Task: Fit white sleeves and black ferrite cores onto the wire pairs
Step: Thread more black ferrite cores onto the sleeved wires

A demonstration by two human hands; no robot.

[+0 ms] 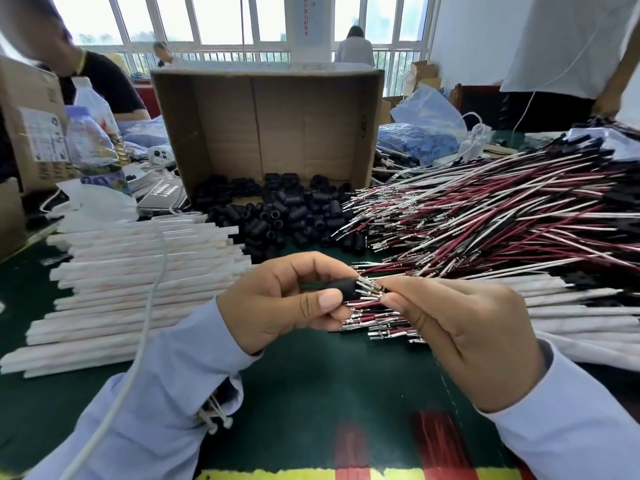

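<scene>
Nearest the lens are the pale-blue cuffs of the person I am watching, held low over the green counter. Far left, a broad stack of white sleeves lies flat on it, and none of them looks used. Moving inward, the left hand has thumb and fingers curled round one black ferrite core, its open end facing right. At that opening sit the metal terminals of a wire pair, pinched between the thumb and fingertips of the right hand — so both hands are closed on their parts, neither free. I judge the pair is being fed into the core; whether the tips are inside yet I cannot tell. Just below the fingers lies a small bunch of other terminal ends. Behind the hands, loose cores spill from a tipped cardboard box, plenty of them. To the right, a big heap of red-and-white wires fans across the counter with its ends bare — that is the bulk of the work left. Lower right, under that heap, lie white sleeved lengths that look like pairs already covered, though I cannot make out whether each carries a core. By my reading the job is at an early stage, with a modest finished pile and large stocks of all three parts.
</scene>
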